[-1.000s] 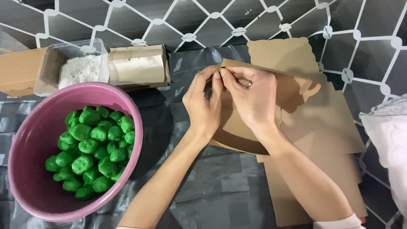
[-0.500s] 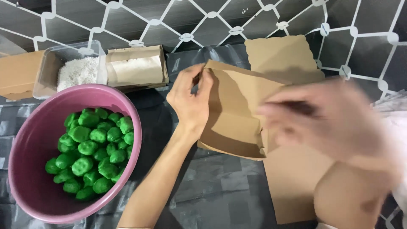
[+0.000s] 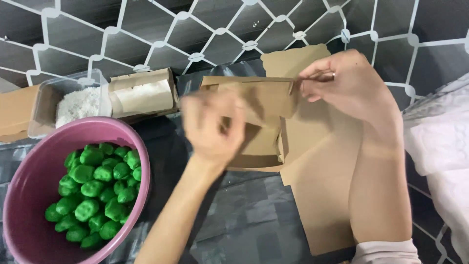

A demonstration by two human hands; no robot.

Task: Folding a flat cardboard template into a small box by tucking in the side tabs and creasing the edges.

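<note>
A brown cardboard box [image 3: 261, 117] lies half-folded on the dark table, its far wall raised. My right hand [image 3: 349, 85] pinches the box's upper right corner flap between thumb and fingers; a ring shows on one finger. My left hand [image 3: 212, 124] is blurred in motion over the box's left side, fingers curled, and I cannot tell whether it touches the cardboard. More flat brown cardboard blanks [image 3: 322, 195] lie under and beside the box.
A pink bowl [image 3: 29, 195] of several green balls [image 3: 97, 190] sits at the left. Behind it stand a clear tub of white shredded stuff [image 3: 78, 105] and another folded cardboard box [image 3: 141, 93]. White cloth [image 3: 439, 146] lies at the right edge.
Both hands came apart from the box's top edge. My right hand swung out and returned to grip the upper right corner; my left hand moved down over the left side. The box now lies flatter.
</note>
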